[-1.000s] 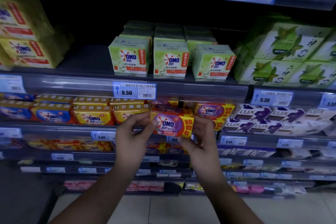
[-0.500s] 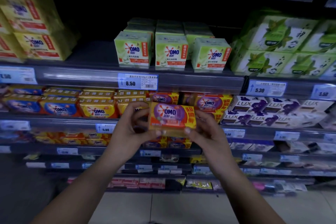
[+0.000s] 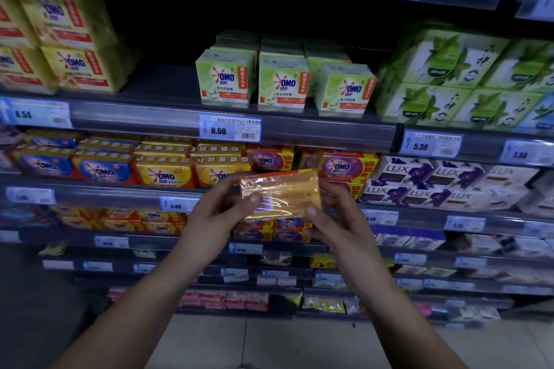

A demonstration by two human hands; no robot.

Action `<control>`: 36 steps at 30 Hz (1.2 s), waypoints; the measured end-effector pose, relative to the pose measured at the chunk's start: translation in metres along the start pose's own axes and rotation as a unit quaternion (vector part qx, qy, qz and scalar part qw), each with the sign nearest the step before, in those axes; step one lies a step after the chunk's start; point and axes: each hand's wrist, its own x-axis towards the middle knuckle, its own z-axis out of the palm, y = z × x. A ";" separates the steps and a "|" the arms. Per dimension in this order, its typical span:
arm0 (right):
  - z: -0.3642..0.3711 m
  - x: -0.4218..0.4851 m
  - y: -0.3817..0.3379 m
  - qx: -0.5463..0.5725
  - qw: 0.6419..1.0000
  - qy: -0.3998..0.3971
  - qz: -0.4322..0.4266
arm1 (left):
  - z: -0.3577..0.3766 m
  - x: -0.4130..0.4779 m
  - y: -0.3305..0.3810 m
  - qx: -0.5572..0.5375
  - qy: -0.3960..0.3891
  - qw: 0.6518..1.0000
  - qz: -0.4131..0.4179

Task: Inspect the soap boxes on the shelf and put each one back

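Head view: at 9 o'clock I see the yellow OMO packs point(image 3: 163, 172) on the shelf point(image 3: 90, 189). My left hand point(image 3: 214, 219) pinches the soap box point(image 3: 280, 195) at centre, thumb on its near face. My right hand point(image 3: 338, 219) pinches its other end, thumb on the lower corner. At 3 o'clock sit LUX boxes point(image 3: 425, 183).

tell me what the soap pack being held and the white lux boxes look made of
Held soap pack: seemingly glossy clear plastic film over an orange-yellow pack; it shows glare streaks and crinkles.
Lux boxes: probably printed cardboard with a smoother, flatter finish; sharp square edges, no wrinkles. Blur leaves this uncertain.
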 end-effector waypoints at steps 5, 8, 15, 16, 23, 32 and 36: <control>-0.001 -0.001 -0.004 -0.034 0.999 -0.022 -0.016 | 0.009 -0.001 0.001 -0.048 -0.022 0.992 -0.116; -0.003 -0.003 -0.004 -0.036 0.999 -0.017 -0.017 | 0.010 0.000 0.001 -0.060 -0.042 0.988 -0.134; -0.011 -0.004 -0.012 -0.011 1.000 -0.009 0.026 | 0.006 -0.007 0.001 0.006 0.001 1.000 0.005; -0.013 -0.004 -0.013 -0.004 0.999 -0.011 0.039 | 0.003 -0.008 0.002 0.029 -0.001 0.999 0.041; -0.012 -0.002 -0.017 0.008 0.997 -0.004 0.074 | -0.002 -0.007 0.013 0.098 -0.088 0.982 0.138; -0.014 -0.001 -0.013 -0.113 0.993 -0.022 -0.020 | 0.003 -0.009 0.008 -0.006 -0.103 0.994 0.020; -0.020 0.007 -0.017 0.015 0.985 -0.064 0.157 | 0.003 -0.012 0.003 0.012 -0.118 0.989 0.086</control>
